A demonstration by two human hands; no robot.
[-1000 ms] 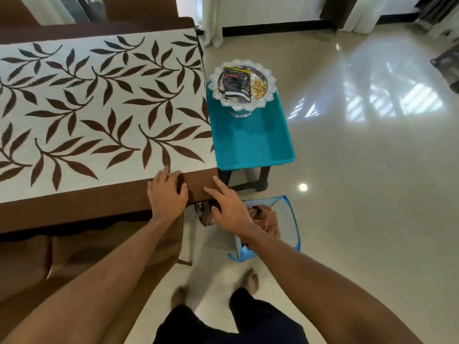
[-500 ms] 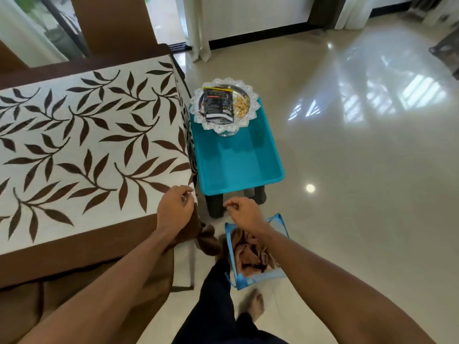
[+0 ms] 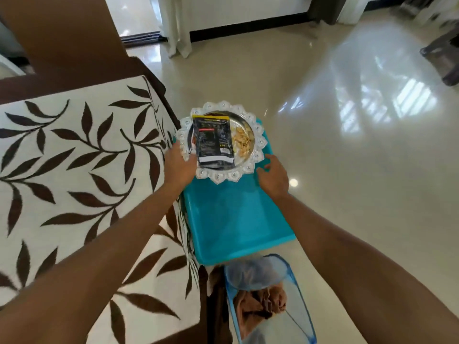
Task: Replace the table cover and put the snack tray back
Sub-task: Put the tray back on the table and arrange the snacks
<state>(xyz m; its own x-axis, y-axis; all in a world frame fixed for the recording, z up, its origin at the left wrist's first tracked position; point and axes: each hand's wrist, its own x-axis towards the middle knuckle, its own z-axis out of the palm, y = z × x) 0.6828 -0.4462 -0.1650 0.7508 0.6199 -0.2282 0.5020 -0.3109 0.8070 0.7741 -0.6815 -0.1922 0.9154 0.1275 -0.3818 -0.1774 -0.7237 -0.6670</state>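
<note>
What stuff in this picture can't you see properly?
Head view, the only one:
- Print on the black packet: too small to read.
- Left hand fingers: tucked under the snack tray rim, so the grip is hidden.
- Stool legs: covered by the teal stool top.
- Brown cloth in the blue mesh basket: crumpled, partly cut off by the bottom edge.
- Furniture at top right: blurred and cropped.

Both bare forearms extended forward. Left hand [image 3: 179,165] closed in a grip on the near-left rim of the snack tray [image 3: 258,155]. Right hand [image 3: 274,173] open, fingers spread, apart from that rim.
</note>
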